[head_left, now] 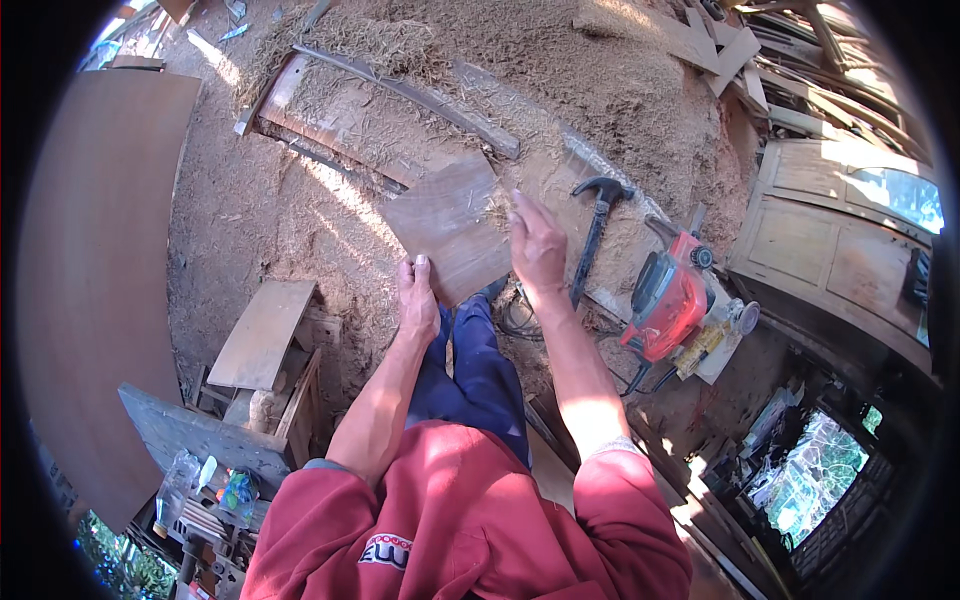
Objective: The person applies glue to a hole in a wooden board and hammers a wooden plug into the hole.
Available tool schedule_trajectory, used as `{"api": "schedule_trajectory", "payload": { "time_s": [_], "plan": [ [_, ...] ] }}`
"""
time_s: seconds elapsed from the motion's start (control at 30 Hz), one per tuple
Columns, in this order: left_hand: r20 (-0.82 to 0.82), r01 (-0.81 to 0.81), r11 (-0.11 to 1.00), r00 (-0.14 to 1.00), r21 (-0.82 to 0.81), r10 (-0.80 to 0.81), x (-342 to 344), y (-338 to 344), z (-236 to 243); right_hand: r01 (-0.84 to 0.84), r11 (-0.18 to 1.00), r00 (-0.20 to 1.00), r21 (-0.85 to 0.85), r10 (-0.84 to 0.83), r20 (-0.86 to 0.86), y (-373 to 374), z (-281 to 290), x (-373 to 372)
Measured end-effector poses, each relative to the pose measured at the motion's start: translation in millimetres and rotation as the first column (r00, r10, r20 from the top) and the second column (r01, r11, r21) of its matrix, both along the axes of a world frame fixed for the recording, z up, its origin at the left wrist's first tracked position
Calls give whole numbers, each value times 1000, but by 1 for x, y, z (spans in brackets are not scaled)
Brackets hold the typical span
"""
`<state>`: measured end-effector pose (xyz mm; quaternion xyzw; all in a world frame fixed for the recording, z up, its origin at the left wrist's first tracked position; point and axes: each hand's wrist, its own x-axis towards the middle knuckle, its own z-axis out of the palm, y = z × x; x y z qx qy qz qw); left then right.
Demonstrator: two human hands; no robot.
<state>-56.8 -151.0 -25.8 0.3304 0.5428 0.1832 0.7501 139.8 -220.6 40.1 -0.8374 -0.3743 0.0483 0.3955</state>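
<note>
A flat, squarish brown wooden board (450, 225) is tilted in front of me, above my legs. My left hand (415, 298) is closed on its near left edge, with the thumb on the upper side. At its right edge is my right hand (540, 248), fingers stretched forward and thumb apart. Whether this hand touches the board, I cannot tell. A few pale wood shavings (498, 207) show by its fingertips. Just right of that hand lies a claw hammer (592, 235) with a dark handle. Farther right rests a red power tool (672, 308), which looks like an electric planer.
Sawdust and shavings (590, 95) cover the ground ahead. A dusty plank (410, 95) lies beyond the board. A large brown panel (105, 260) stands at left, above a plastic bottle (178, 482). A wooden cabinet (835, 245) stands at right, below stacked scrap wood (830, 85).
</note>
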Motion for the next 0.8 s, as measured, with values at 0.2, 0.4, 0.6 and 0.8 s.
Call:
{"api": "schedule_trajectory", "payload": {
  "time_s": [0.2, 0.4, 0.6, 0.8],
  "plan": [
    [106, -32, 997, 994, -65, 38, -7, 6, -7, 381, 857, 892, -346, -243, 380, -71, -17, 14],
    [24, 99, 982, 995, -160, -96, 3, 10, 14, 439, 654, 873, -616, -474, 118, -102, -39, 52],
    [-17, 133, 990, 991, -51, -134, -13, 25, -7, 233, 910, 926, -343, -315, -208, -74, 20, 0],
    [-18, 99, 994, 995, -42, -99, 5, 12, 2, -10, 965, 998, -260, -6, -61, -68, 8, -34]
  ]
}}
